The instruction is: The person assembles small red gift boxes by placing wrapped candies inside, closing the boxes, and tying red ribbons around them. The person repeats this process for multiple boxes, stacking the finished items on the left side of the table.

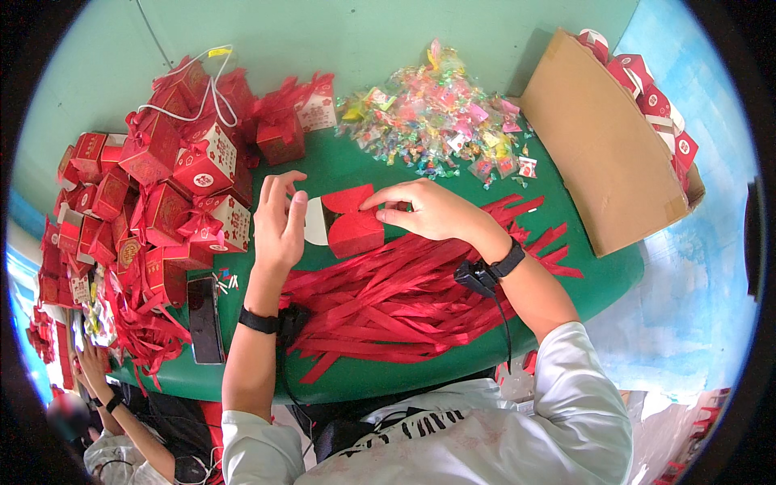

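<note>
Both hands meet over the small red box: left hand fingers loosely spread beside it, right hand pinching its flap.

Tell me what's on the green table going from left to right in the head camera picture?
Pile of finished red gift boxes → left hand → red box being folded → right hand → flat cardboard carton.

A green bench carries a pile of finished red gift boxes at the left and a heap of wrapped sweets at the rear. Loose red ribbons cover its centre. A black phone lies near the front edge. A cardboard carton with more boxes stands at the right.
</note>
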`<state>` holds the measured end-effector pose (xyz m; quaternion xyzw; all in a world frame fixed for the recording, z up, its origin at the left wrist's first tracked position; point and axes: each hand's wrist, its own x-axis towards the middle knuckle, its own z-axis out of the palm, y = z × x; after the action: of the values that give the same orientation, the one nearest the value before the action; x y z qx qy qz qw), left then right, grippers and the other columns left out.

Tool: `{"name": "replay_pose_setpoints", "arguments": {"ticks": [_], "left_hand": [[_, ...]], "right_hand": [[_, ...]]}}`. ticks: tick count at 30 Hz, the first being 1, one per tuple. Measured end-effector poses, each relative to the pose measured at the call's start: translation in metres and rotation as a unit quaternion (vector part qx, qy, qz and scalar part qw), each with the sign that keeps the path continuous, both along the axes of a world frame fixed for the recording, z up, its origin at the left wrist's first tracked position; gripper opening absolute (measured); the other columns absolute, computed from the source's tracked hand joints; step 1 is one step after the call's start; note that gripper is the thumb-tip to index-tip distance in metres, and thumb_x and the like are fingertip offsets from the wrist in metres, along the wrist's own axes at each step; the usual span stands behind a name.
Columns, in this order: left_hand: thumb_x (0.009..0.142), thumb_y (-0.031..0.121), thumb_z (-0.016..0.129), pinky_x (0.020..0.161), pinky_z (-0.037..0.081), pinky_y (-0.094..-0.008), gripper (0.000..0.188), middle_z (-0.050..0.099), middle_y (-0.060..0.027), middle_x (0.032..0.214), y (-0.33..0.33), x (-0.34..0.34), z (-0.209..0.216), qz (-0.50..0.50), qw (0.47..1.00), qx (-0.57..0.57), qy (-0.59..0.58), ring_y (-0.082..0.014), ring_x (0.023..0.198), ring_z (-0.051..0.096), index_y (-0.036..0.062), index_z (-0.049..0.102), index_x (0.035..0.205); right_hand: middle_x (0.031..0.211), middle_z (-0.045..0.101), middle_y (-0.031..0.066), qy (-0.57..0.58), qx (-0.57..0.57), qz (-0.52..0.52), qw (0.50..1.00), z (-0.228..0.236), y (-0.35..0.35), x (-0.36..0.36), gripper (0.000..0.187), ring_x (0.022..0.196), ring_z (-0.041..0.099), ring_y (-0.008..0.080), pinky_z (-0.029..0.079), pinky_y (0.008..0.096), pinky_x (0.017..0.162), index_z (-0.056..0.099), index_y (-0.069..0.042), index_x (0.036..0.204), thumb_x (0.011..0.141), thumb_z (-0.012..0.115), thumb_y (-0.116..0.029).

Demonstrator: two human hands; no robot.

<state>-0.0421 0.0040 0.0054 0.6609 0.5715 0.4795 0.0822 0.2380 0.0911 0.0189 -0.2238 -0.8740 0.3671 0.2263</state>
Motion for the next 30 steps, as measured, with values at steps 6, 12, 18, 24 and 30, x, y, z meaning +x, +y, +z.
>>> {"name": "replay_pose_setpoints", "arguments": {"ticks": [6, 12, 18, 24, 30], "left_hand": [[0.098, 0.016, 0.066, 0.091, 0.051, -0.0373, 0.035, 0.063, -0.0143, 0.117, -0.001, 0.005, -0.008, -0.138, 0.982, 0.093, -0.094, -0.0276, 0.1, 0.066, -0.0023, 0.063, 0.127], [0.085, 0.009, 0.08, 0.091, 0.055, -0.0434, 0.02, 0.072, -0.0117, 0.106, -0.005, 0.019, 0.008, -0.172, 0.974, 0.031, 0.143, -0.0328, 0.098, 0.07, 0.0051, 0.073, 0.103], [0.085, 0.008, 0.081, 0.089, 0.056, -0.0447, 0.013, 0.072, -0.0099, 0.103, -0.005, 0.019, 0.005, -0.159, 0.975, 0.048, 0.146, -0.0333, 0.097, 0.07, 0.0066, 0.075, 0.095], [0.085, 0.007, 0.081, 0.088, 0.057, -0.044, 0.012, 0.072, -0.01, 0.103, -0.004, 0.021, 0.004, -0.159, 0.975, 0.056, 0.146, -0.033, 0.097, 0.069, 0.0062, 0.075, 0.095], [0.085, 0.006, 0.081, 0.088, 0.057, -0.0437, 0.012, 0.072, -0.01, 0.103, -0.004, 0.021, 0.004, -0.16, 0.976, 0.055, 0.139, -0.0332, 0.098, 0.069, 0.0059, 0.075, 0.095]], "right_hand": [[0.107, 0.08, 0.0195, -0.029, -0.017, -0.008, 0.999, -0.001, 0.001, -0.001, 0.028, 0.094, 0.076, 0.0366, 0.059, 0.0436, 0.089, 0.078, -0.014, 0.13, 0.104, 0.071, -0.024], [0.104, 0.077, 0.0184, -0.033, 0.021, -0.006, 0.999, 0.012, -0.005, 0.005, 0.032, 0.094, 0.074, 0.0351, 0.058, 0.0434, 0.086, 0.076, -0.011, 0.129, 0.102, 0.074, -0.027], [0.087, 0.071, 0.0105, -0.071, 0.061, 0.002, 0.996, 0.046, -0.016, 0.018, 0.023, 0.081, 0.07, 0.0269, 0.055, 0.0403, 0.075, 0.075, -0.004, 0.1, 0.101, 0.077, -0.027], [0.089, 0.077, 0.0094, -0.288, 0.009, 0.107, 0.951, 0.043, -0.056, 0.01, 0.02, 0.086, 0.075, 0.0311, 0.057, 0.046, 0.077, 0.078, -0.009, 0.105, 0.093, 0.079, -0.024], [0.091, 0.078, 0.0109, -0.274, 0.034, 0.107, 0.955, 0.028, -0.046, 0.006, 0.019, 0.089, 0.075, 0.0322, 0.057, 0.0471, 0.079, 0.08, -0.007, 0.104, 0.091, 0.078, -0.021]]}}
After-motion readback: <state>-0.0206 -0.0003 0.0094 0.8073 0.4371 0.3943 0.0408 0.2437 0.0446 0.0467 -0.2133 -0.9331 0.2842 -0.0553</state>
